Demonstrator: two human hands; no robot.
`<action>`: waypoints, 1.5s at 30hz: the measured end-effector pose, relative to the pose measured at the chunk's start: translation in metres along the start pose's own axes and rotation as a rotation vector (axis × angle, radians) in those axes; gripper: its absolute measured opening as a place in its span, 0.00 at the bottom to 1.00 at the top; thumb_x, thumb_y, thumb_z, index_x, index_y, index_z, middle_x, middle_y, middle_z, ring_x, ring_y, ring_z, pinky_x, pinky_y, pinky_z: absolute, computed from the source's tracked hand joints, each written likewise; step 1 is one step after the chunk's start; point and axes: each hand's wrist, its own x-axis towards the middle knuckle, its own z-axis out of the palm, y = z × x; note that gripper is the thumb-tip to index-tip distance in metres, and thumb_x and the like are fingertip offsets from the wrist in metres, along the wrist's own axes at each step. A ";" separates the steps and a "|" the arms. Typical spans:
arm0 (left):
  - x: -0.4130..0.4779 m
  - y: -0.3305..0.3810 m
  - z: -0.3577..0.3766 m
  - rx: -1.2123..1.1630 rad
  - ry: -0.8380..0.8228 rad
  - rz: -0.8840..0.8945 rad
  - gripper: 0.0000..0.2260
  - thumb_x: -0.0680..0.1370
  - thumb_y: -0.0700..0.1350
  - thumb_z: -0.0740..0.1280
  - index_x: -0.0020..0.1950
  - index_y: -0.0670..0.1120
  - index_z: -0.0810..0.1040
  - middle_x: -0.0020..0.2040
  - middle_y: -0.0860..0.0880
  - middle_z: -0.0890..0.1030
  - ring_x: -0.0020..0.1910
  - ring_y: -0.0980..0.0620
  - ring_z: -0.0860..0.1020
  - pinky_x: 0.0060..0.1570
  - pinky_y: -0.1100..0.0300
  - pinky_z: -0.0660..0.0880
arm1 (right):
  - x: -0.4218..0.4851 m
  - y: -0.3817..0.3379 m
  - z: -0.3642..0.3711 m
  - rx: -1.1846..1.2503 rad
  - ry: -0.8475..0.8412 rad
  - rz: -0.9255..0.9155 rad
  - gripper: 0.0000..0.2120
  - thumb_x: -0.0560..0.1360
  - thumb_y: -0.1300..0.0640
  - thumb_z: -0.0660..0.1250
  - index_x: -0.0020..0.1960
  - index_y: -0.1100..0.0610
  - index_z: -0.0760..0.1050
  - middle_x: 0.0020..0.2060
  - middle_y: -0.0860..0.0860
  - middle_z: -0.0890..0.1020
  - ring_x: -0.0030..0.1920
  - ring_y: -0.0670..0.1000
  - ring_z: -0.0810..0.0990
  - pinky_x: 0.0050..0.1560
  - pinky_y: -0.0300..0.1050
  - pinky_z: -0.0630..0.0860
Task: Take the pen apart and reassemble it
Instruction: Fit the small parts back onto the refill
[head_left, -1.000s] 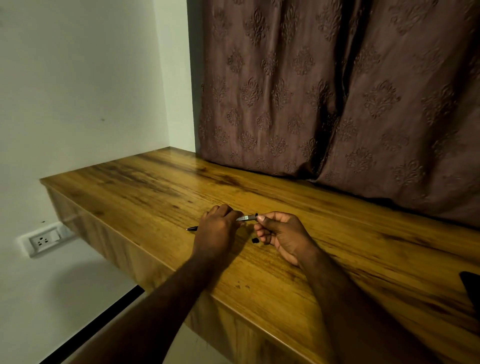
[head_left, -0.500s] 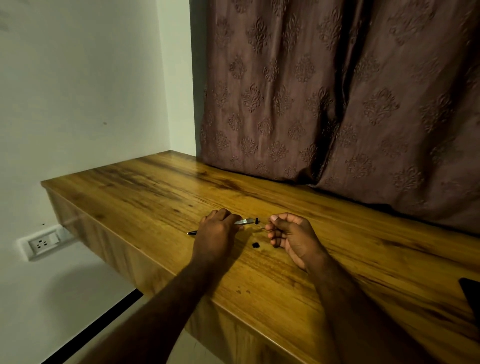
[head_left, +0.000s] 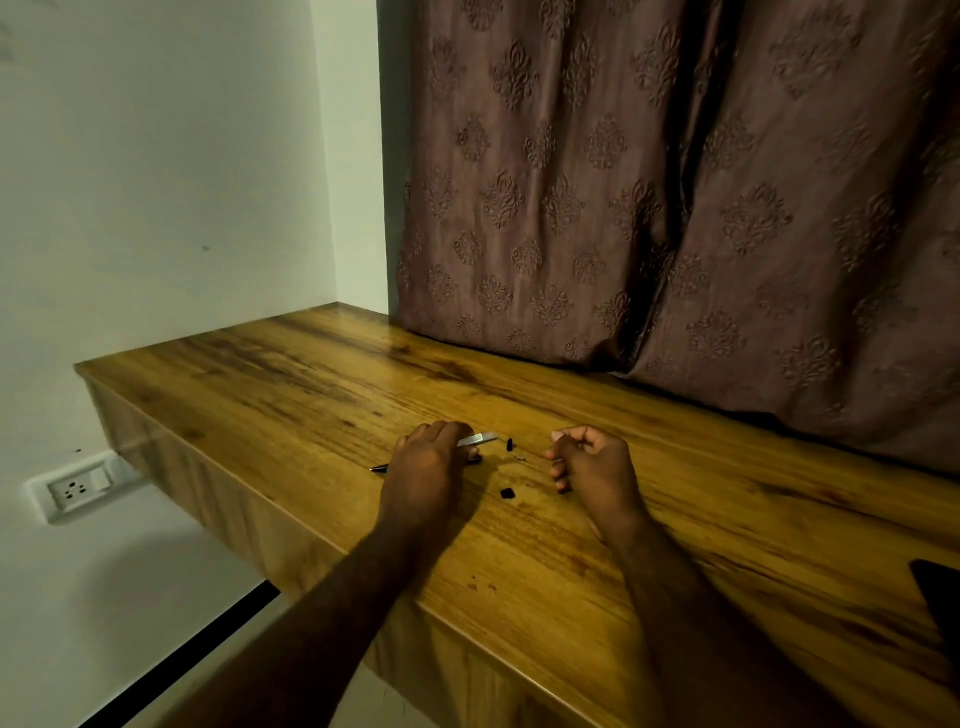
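My left hand (head_left: 428, 467) lies palm down on the wooden desk (head_left: 701, 530), shut on the pen barrel (head_left: 477, 441). The barrel's silver end sticks out to the right of the fingers and its dark tip (head_left: 379, 468) shows on the left. A small black piece (head_left: 509, 444) sits just off the silver end, with a tiny pale bit (head_left: 521, 458) beside it. Another small black piece (head_left: 507, 492) lies on the desk between my hands. My right hand (head_left: 592, 465) is to the right, fingers curled in, thumb against forefinger. I cannot make out anything in it.
A brown patterned curtain (head_left: 675, 208) hangs along the back of the desk. A white wall (head_left: 156, 182) with a socket (head_left: 78, 488) is at left, below the desk's left end. A dark object (head_left: 937, 597) pokes in at the right edge.
My right hand has drawn away to the right from the silver end of the barrel, leaving a gap where the small pieces now show. My left hand has stayed put on the barrel.
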 end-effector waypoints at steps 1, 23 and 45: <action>-0.001 0.000 0.000 -0.016 0.006 -0.032 0.08 0.79 0.44 0.63 0.56 0.45 0.78 0.49 0.45 0.81 0.46 0.45 0.76 0.44 0.53 0.70 | 0.002 0.003 0.000 -0.098 0.034 -0.048 0.05 0.77 0.61 0.65 0.43 0.58 0.77 0.36 0.56 0.82 0.28 0.49 0.75 0.29 0.43 0.73; -0.001 -0.012 0.008 -0.144 0.079 -0.114 0.06 0.79 0.51 0.61 0.51 0.50 0.71 0.41 0.50 0.80 0.39 0.52 0.78 0.38 0.50 0.77 | -0.011 0.000 0.020 -0.967 0.157 -0.132 0.10 0.73 0.51 0.67 0.35 0.53 0.75 0.32 0.49 0.80 0.35 0.52 0.79 0.37 0.47 0.78; -0.001 -0.012 0.007 -0.165 0.079 -0.115 0.07 0.78 0.52 0.61 0.50 0.51 0.72 0.40 0.52 0.79 0.39 0.53 0.78 0.38 0.50 0.78 | -0.009 0.003 0.036 -1.072 0.122 -0.164 0.12 0.74 0.46 0.65 0.38 0.53 0.77 0.35 0.50 0.81 0.37 0.54 0.79 0.37 0.46 0.77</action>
